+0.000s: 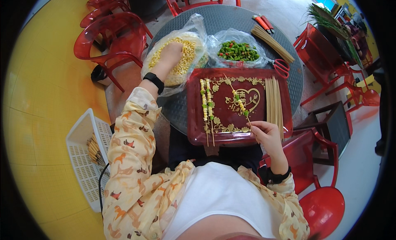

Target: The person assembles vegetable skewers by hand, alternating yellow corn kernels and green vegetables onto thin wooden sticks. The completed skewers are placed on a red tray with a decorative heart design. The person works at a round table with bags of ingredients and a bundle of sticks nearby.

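My left hand [172,55] reaches into a plastic bag of yellow corn kernels [186,54]; its fingertips are hidden, so what they hold cannot be told. Between the fingers of my right hand [263,133] is the lower end of a wooden skewer threaded with corn kernels and green pieces [239,102], tilted over a red tray [193,116] with gold decoration. Two threaded skewers [206,107] lie side by side at the tray's left, their bare ends over its near edge. A bundle of bare skewers [273,107] lies at its right side.
Behind the tray, a plastic bag holds cut green and red vegetables [238,51]. Red-handled scissors [281,67], more skewers [272,43] and red-handled tools [263,23] lie on the round table [229,15]. Red chairs [114,38] surround it; a white basket [83,156] stands left. A person [357,35] is far right.
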The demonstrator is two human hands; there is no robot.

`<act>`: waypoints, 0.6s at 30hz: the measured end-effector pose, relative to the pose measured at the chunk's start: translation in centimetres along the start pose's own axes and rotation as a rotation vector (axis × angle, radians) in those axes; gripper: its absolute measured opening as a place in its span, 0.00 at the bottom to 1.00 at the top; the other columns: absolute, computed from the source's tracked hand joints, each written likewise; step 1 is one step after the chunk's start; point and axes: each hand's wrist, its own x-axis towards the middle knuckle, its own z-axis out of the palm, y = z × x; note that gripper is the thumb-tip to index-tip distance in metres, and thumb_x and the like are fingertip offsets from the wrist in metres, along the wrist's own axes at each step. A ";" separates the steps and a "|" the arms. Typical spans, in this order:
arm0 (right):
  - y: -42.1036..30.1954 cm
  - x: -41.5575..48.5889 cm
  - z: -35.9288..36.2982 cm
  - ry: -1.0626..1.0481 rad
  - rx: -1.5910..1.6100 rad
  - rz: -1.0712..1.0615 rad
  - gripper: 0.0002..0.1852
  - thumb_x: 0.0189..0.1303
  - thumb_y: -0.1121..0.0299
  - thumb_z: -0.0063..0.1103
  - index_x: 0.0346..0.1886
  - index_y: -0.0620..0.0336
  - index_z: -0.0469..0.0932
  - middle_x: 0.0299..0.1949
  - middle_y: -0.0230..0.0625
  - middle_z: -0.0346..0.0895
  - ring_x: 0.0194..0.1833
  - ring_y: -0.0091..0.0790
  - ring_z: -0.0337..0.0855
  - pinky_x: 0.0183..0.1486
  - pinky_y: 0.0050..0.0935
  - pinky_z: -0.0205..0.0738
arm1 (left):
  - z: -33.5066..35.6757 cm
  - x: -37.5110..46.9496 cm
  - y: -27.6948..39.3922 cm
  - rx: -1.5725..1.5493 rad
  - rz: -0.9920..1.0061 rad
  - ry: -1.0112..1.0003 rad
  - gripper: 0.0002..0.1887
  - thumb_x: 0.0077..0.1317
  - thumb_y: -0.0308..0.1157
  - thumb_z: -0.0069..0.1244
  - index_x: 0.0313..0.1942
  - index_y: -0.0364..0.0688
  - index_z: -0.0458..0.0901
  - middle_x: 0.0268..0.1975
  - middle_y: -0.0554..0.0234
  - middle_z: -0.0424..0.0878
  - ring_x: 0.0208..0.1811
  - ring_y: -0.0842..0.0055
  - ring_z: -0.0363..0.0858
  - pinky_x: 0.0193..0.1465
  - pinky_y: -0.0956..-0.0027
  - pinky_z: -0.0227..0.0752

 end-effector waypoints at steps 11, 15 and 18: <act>-2.8 0.5 1.1 -0.044 -0.291 -0.201 0.10 0.70 0.76 0.62 0.49 0.69 0.86 0.30 0.32 0.85 0.28 0.19 0.80 0.29 0.20 0.72 | -2.4 -0.8 0.0 -0.073 0.207 -0.119 0.07 0.55 0.24 0.58 0.35 0.37 0.88 0.40 0.44 0.85 0.48 0.53 0.84 0.53 0.56 0.77; -6.4 3.9 1.7 -0.080 -0.542 -0.402 0.10 0.67 0.76 0.63 0.49 0.70 0.85 0.30 0.39 0.87 0.30 0.24 0.85 0.33 0.25 0.77 | -4.1 -1.8 -1.3 -0.055 0.073 -0.179 0.07 0.55 0.24 0.57 0.35 0.37 0.89 0.40 0.43 0.85 0.48 0.53 0.84 0.53 0.57 0.78; -9.1 8.1 2.6 -0.115 -0.650 -0.524 0.10 0.66 0.75 0.63 0.46 0.70 0.86 0.29 0.41 0.86 0.29 0.24 0.85 0.33 0.25 0.77 | -5.0 -3.2 -2.6 -0.087 0.059 -0.151 0.09 0.54 0.24 0.58 0.36 0.37 0.89 0.40 0.43 0.85 0.48 0.52 0.84 0.53 0.57 0.78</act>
